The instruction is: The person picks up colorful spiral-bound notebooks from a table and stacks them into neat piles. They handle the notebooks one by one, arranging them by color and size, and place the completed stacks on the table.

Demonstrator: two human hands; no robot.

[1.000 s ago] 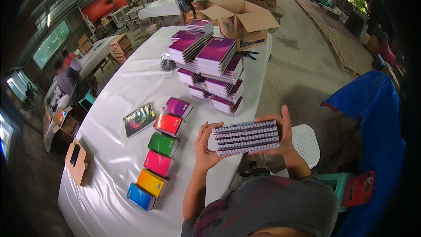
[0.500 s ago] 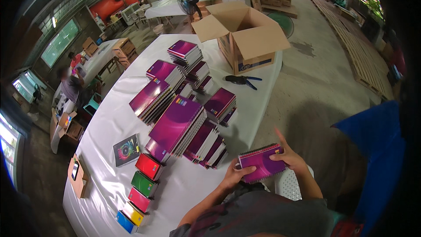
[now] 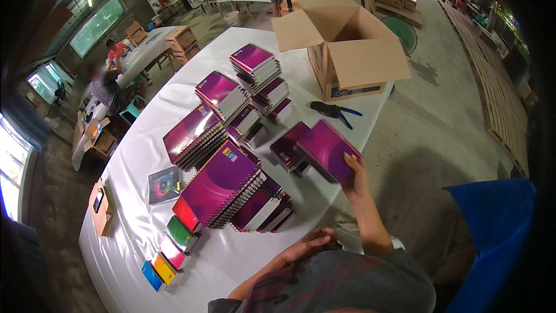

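My right hand (image 3: 354, 175) grips a purple spiral notebook (image 3: 329, 149) by its near right edge, thumb on the cover. The notebook is held over the right side of a short stack of purple notebooks (image 3: 288, 146), covering part of it. Close to my body, my left hand (image 3: 310, 244) holds nothing, its fingers loosely stretched to the right. Ahead of it rises a tall stack of larger purple notebooks (image 3: 223, 182). More purple stacks (image 3: 219, 90) stand farther back. Leading toward the near left is a row of small notebooks, among them a green one (image 3: 181, 233) and a blue one (image 3: 152, 277).
An open cardboard box (image 3: 368, 61) stands at the table's far right corner. Blue-handled pliers (image 3: 337, 111) lie before it. A dark square notebook (image 3: 164, 185) and a phone on a cardboard piece (image 3: 101, 220) lie at left. Two people sit at another table, far left.
The notebook, held in both hands near my body before, has moved forward and left in my right hand. My left hand has let go of it. The view has shifted.
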